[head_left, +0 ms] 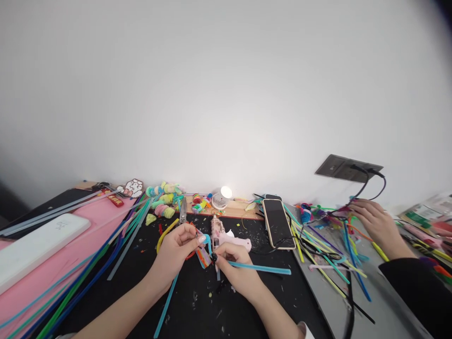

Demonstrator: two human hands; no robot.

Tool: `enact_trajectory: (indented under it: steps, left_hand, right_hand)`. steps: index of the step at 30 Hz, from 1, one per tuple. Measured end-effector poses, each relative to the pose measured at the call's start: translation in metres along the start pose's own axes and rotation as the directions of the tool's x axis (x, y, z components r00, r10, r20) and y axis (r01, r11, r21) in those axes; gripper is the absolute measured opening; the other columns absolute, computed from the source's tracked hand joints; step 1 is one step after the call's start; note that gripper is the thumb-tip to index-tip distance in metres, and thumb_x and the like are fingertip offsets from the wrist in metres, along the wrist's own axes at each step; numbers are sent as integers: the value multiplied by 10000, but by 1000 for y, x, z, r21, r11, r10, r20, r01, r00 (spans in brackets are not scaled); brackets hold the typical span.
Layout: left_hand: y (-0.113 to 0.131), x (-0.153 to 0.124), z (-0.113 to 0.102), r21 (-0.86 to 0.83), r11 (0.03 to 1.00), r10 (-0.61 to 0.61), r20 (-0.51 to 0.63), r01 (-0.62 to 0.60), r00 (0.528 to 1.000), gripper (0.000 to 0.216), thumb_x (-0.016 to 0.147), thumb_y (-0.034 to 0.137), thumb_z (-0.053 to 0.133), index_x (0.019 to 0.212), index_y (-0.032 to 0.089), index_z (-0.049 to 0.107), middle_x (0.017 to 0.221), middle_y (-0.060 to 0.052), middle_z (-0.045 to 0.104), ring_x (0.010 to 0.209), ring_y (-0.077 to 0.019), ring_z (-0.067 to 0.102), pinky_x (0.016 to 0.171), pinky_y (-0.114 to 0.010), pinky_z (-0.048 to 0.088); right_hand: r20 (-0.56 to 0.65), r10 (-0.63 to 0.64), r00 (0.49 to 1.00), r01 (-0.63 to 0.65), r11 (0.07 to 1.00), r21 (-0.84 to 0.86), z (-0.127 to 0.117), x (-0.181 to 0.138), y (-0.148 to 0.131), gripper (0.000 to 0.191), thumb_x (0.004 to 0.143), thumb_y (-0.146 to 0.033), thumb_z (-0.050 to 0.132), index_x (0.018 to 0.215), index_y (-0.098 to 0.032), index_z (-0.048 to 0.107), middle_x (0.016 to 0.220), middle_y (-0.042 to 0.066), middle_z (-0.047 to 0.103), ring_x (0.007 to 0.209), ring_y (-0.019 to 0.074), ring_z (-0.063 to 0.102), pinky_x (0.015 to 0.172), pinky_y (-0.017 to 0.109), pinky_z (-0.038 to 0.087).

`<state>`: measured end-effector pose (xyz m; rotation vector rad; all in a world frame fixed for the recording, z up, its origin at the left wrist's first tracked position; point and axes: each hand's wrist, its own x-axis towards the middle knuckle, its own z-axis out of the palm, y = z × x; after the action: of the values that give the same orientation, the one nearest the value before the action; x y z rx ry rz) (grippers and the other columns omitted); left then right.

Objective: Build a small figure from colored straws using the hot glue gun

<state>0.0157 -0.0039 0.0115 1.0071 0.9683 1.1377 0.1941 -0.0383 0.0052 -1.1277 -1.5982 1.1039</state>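
Above the black work surface [197,310], my left hand [178,252] pinches the bent end of a light-blue pipe cleaner [261,268] between thumb and fingers. My right hand [238,270] grips the same pipe cleaner close by, and its straight tail sticks out to the right. Between the hands the blue strand makes a small curve. Just behind them lies a pink glue gun [235,241], partly covered by my right hand. A yellow pipe cleaner [165,235] and scissors [182,212] rest beyond my left hand.
Several long pipe cleaners [116,235] lie at left near a white power bank [42,249]. A phone [279,223] and a glowing lamp [222,197] stand toward the wall. Another person's hand [377,226] reaches over pipe cleaners at right, below a wall socket [348,168] with cables.
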Motion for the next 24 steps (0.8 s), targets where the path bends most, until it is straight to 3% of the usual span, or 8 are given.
enact_trajectory:
  steps: [9, 19, 24]
  left_hand:
    - [4, -1, 5, -32, 999, -14, -15, 14, 1000, 333, 630, 352, 803, 707, 191, 522, 608, 32, 674, 627, -135, 623, 636, -226, 485]
    - [2, -2, 7, -19, 1000, 8, 8, -8, 1000, 320, 627, 335, 795, 708, 197, 519, 566, 32, 668, 558, -138, 625, 588, -234, 498]
    - [6, -6, 10, -11, 1000, -11, 38, 12, 999, 334, 601, 320, 812, 702, 194, 520, 481, 72, 599, 445, -96, 532, 492, -200, 432]
  right_hand:
    - [-31, -174, 984, 172, 983, -66, -1, 4, -4, 149, 808, -142, 619, 716, -192, 724, 707, 33, 637, 676, 169, 578, 633, 273, 446]
    - [-96, 31, 995, -22, 995, 95, 6, 2, 5, 88, 718, -137, 670, 687, -211, 707, 659, -21, 622, 577, 127, 589, 566, 234, 469]
    - [-78, 7, 997, 2, 994, 113, 8, 3, 3, 112, 729, -156, 673, 631, -211, 670, 635, -14, 640, 584, 137, 582, 568, 244, 471]
